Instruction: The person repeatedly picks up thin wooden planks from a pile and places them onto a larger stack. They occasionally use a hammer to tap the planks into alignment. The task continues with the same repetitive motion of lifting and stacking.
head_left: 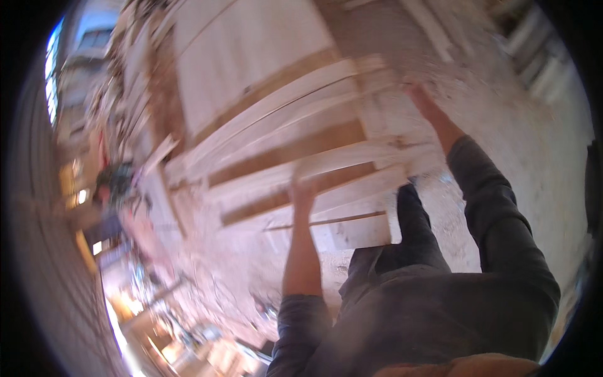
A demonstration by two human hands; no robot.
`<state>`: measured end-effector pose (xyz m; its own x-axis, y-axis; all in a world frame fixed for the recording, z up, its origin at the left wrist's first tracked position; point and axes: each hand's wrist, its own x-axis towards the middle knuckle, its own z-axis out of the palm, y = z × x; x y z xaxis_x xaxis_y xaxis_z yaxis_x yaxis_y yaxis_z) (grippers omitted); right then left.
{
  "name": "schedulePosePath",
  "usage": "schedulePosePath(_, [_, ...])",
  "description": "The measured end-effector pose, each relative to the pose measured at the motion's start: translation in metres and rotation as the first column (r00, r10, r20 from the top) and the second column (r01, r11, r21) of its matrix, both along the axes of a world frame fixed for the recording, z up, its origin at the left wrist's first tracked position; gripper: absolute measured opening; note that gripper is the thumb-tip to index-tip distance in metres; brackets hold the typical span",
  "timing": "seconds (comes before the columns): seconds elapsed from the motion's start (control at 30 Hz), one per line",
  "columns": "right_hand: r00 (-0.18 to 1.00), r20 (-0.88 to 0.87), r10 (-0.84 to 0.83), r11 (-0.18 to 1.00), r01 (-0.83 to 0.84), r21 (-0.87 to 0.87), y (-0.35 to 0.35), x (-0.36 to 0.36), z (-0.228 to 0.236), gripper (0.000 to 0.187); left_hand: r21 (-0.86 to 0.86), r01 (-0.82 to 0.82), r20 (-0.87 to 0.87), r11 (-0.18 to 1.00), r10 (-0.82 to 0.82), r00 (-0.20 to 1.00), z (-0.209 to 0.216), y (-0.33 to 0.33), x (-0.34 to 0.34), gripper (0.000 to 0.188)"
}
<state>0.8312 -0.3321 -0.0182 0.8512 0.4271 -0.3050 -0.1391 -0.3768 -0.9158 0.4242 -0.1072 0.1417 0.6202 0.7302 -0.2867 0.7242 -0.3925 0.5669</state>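
Note:
Several long wooden boards, some pale like this plank (251, 182) and some browner like this strip (295, 151), lie side by side in front of me. My left hand (303, 191) is over the nearer boards; motion smears its fingers, and I cannot tell whether it grips or touches one. Out past the boards' right ends, my right hand (417, 94) is stretched forward. Its fingers are blurred too, and nothing shows clearly in it. Closest to my legs is a shorter pale board (358, 232).
A wide pale wooden panel (245, 47) lies beyond the boards. Stacked timber (129, 81) runs along the far left. At left a person (116, 188) is bent low. Lower left are lit clutter and wood pieces (220, 355). More timber (540, 56) is at upper right on dusty ground.

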Motion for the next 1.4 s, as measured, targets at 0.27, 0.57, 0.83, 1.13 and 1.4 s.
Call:
schedulePosePath(0.27, [0.836, -0.519, -0.176, 0.967, 0.245, 0.066, 0.067, 0.015, -0.003, 0.018, -0.016, -0.252, 0.239, 0.967, 0.249, 0.939, 0.009, 0.032, -0.091, 0.03])
schedulePosePath(0.57, [0.961, -0.264, 0.084, 0.976, -0.027, 0.214, -0.076, -0.214, 0.206, 0.022, -0.98, -0.178, 0.073, 0.085, 0.994, 0.076, -0.007, 0.13, -0.121, 0.044])
schedulePosePath(0.83, [0.948, 0.295, 0.121, 0.941, -0.015, -0.337, -0.161, -0.425, 0.247, 0.034, -0.994, 0.058, 0.097, 0.097, 0.995, -0.002, 0.051, 0.143, -0.207, 0.053])
schedulePosePath(1.13, [0.43, 0.144, 0.891, 0.45, -0.797, -0.404, -0.07, -0.549, 0.185, 0.042, -0.714, -0.264, 0.665, 0.649, 0.746, 0.034, 0.201, 0.133, -0.366, 0.055])
schedulePosePath(1.4, [0.424, 0.152, 0.893, 0.434, -0.9, -0.037, 0.147, -0.676, 0.326, 0.052, -0.206, -0.485, 0.784, 0.85, 0.44, 0.438, 0.313, 0.089, -0.494, 0.065])
